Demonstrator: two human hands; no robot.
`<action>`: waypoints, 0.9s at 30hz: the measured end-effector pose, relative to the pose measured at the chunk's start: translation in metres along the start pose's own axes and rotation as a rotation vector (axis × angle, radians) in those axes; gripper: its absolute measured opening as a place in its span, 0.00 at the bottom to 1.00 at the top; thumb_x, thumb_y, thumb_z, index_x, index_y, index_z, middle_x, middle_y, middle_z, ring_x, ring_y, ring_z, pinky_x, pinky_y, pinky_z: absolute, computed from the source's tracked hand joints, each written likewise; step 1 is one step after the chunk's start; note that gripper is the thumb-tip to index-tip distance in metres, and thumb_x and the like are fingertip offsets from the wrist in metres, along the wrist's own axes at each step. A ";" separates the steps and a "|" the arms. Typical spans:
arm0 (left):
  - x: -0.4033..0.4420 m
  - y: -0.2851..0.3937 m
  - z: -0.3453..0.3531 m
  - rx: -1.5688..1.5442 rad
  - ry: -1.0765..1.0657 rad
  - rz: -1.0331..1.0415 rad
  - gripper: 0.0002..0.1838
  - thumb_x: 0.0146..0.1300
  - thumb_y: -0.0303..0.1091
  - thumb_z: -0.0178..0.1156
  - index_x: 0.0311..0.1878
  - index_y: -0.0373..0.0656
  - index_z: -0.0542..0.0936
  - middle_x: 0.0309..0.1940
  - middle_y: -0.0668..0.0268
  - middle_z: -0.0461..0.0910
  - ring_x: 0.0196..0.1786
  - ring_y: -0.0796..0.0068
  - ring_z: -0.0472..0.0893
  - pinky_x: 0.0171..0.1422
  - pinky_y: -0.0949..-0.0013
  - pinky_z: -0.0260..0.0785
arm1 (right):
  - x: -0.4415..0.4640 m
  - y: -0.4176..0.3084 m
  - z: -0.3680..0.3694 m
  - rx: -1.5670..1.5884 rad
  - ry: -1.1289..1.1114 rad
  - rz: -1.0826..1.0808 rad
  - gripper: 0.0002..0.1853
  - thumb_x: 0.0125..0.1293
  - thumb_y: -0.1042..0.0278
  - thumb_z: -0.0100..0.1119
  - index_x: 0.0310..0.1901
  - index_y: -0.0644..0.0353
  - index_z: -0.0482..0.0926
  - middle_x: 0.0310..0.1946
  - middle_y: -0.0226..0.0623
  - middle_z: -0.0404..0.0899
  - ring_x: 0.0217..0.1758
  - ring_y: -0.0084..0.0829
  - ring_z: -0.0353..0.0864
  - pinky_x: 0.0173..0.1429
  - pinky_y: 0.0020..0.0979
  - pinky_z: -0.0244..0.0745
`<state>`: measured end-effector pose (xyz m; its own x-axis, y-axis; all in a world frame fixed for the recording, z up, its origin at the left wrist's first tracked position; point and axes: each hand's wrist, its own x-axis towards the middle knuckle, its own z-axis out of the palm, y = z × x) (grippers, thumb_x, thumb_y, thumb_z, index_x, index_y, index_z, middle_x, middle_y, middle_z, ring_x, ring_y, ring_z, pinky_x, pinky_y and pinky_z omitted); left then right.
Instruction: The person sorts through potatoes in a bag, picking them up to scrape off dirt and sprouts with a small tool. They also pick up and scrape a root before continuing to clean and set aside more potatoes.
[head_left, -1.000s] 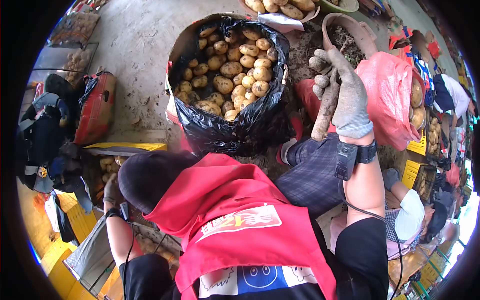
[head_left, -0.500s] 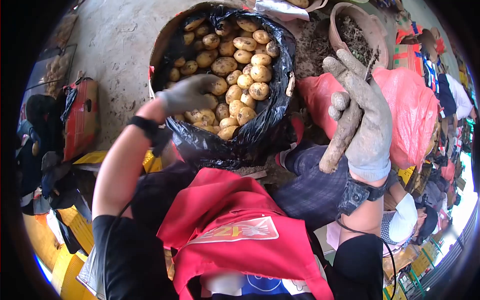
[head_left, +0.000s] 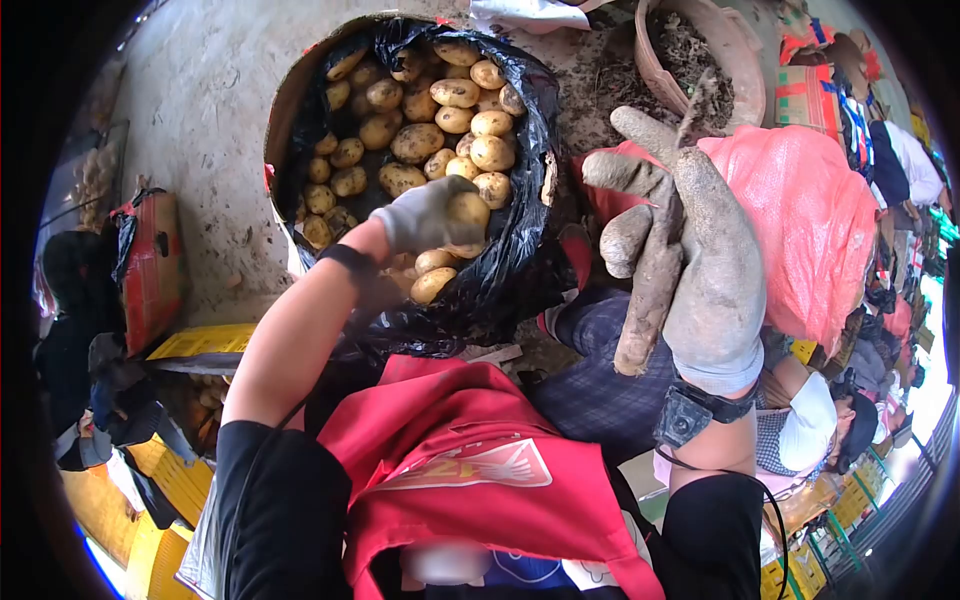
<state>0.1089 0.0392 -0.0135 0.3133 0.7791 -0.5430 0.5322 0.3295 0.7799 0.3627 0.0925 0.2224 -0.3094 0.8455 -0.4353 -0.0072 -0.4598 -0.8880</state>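
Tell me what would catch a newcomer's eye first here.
Probably the yellowish potatoes in the black-lined container, upper left of centre, with the gloved left hand among them. Next, the bright red apron, bottom centre. Then, right of centre, the gloved right hand with a long, dirt-caked piece in its grip, near glossy pink plastic.

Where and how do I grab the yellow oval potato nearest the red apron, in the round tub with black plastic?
I'd come from above and pinch the yellow oval potato across its narrow middle, thumb and fingers on its long sides. It lies lengthwise with its top uncovered, while the shiny black plastic lining crowds its apron side.
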 end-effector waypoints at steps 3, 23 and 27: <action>-0.043 0.031 -0.021 -0.841 -0.031 -0.040 0.42 0.74 0.59 0.64 0.82 0.46 0.64 0.63 0.60 0.81 0.52 0.76 0.81 0.50 0.71 0.78 | -0.009 0.005 0.000 0.083 -0.081 0.065 0.32 0.87 0.45 0.41 0.73 0.68 0.73 0.51 0.43 0.88 0.37 0.22 0.84 0.41 0.26 0.77; -0.194 0.125 0.076 -1.191 0.272 0.487 0.50 0.63 0.32 0.74 0.84 0.35 0.59 0.78 0.57 0.69 0.78 0.63 0.71 0.84 0.61 0.61 | -0.062 0.050 0.005 -1.002 -0.451 -0.668 0.14 0.75 0.57 0.62 0.35 0.58 0.83 0.28 0.53 0.83 0.34 0.59 0.85 0.36 0.54 0.77; -0.192 0.133 0.086 -1.009 0.404 0.360 0.45 0.67 0.37 0.73 0.84 0.44 0.62 0.71 0.62 0.74 0.72 0.65 0.76 0.78 0.58 0.69 | -0.075 0.050 0.000 -1.071 -0.671 -0.657 0.16 0.76 0.56 0.61 0.34 0.59 0.84 0.28 0.55 0.82 0.36 0.59 0.85 0.37 0.52 0.76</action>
<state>0.1873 -0.1121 0.1677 -0.0535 0.9694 -0.2397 -0.4683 0.1876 0.8634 0.3854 0.0058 0.2113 -0.9181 0.3955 -0.0244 0.2940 0.6387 -0.7110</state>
